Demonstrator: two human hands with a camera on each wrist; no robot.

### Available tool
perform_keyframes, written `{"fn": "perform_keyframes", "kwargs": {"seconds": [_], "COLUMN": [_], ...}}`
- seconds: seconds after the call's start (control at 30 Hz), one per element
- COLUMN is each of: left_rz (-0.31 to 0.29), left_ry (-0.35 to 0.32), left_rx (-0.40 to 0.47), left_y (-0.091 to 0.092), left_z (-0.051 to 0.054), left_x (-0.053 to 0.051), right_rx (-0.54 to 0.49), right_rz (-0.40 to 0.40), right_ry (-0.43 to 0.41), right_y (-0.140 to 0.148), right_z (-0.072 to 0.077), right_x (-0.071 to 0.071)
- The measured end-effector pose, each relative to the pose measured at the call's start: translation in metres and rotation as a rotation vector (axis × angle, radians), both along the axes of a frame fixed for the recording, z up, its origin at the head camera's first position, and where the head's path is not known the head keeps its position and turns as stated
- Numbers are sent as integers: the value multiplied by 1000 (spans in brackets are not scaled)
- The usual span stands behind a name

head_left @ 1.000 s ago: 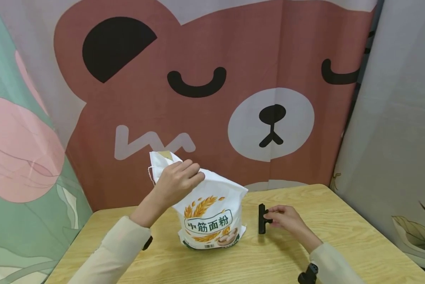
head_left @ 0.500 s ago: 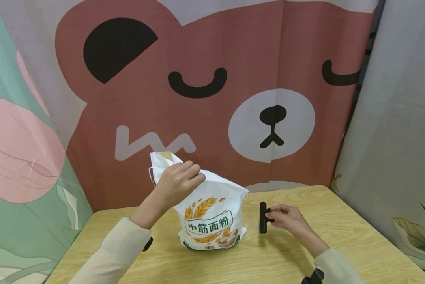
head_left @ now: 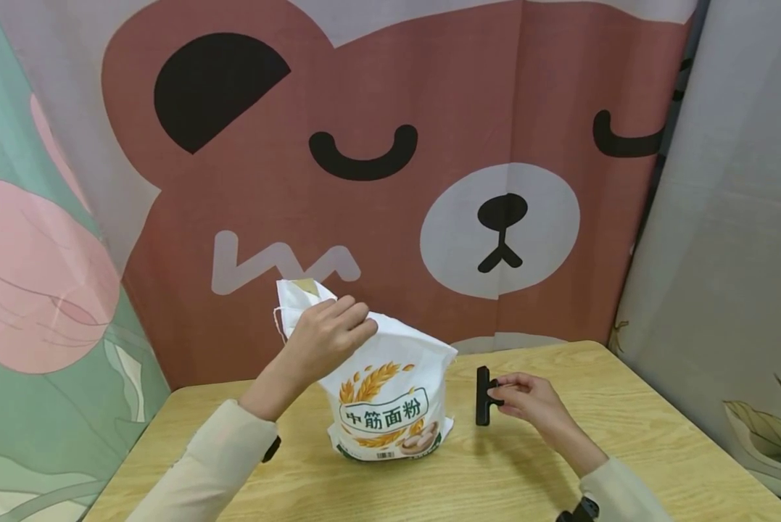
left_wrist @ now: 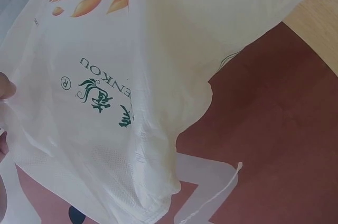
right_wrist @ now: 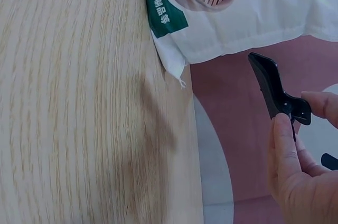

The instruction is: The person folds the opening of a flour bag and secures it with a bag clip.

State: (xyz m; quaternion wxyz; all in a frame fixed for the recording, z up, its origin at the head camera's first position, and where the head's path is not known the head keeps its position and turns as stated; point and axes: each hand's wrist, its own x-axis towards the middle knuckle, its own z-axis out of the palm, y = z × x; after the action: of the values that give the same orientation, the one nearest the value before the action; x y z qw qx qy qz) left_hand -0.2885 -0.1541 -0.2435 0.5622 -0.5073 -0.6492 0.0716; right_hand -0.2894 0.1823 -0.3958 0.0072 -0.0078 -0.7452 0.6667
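A white flour bag (head_left: 390, 348) with printed wheat ears and green lettering stands on the table. Its top is gathered and slants up to the left, where my left hand (head_left: 325, 337) grips it near the upper corner. Close up in the left wrist view, the bag's cloth (left_wrist: 90, 129) is creased, and only fingertips (left_wrist: 5, 86) show at the left edge. To the right of the bag, my right hand (head_left: 534, 402) pinches a black bag clip (head_left: 483, 396) by its handles. The clip's long bar is upright and apart from the bag. The right wrist view shows the clip (right_wrist: 269, 78) between thumb and fingers.
The wooden table (head_left: 286, 486) has rounded far corners. Behind it hangs a brown bear-print curtain (head_left: 449, 94), with a green floral curtain (head_left: 44, 406) at left and a grey one (head_left: 723, 290) at right. A loose thread (left_wrist: 222, 189) dangles from the bag's top.
My right hand and the clip have risen slightly and shifted a little to the right over the last second. My left hand and the bag look the same.
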Motion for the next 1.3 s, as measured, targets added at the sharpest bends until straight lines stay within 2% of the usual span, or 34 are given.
{"fn": "perform_keyframes", "kwargs": {"seconds": [0.5,0.9,1.3], "left_rz": [-18,3,-26], "left_ry": [4,13,-13], "left_rx": [5,0,-5], "left_y": [1,1,1], "left_z": [-1,1,1], "left_x": [-1,-1,-2], "right_rx": [-6,-15,-43], "right_rz": [10,5,8], "right_ry": [27,55,58], "right_y": [1,3,6], "right_z": [4,5,5], "right_x": [9,8,10]}}
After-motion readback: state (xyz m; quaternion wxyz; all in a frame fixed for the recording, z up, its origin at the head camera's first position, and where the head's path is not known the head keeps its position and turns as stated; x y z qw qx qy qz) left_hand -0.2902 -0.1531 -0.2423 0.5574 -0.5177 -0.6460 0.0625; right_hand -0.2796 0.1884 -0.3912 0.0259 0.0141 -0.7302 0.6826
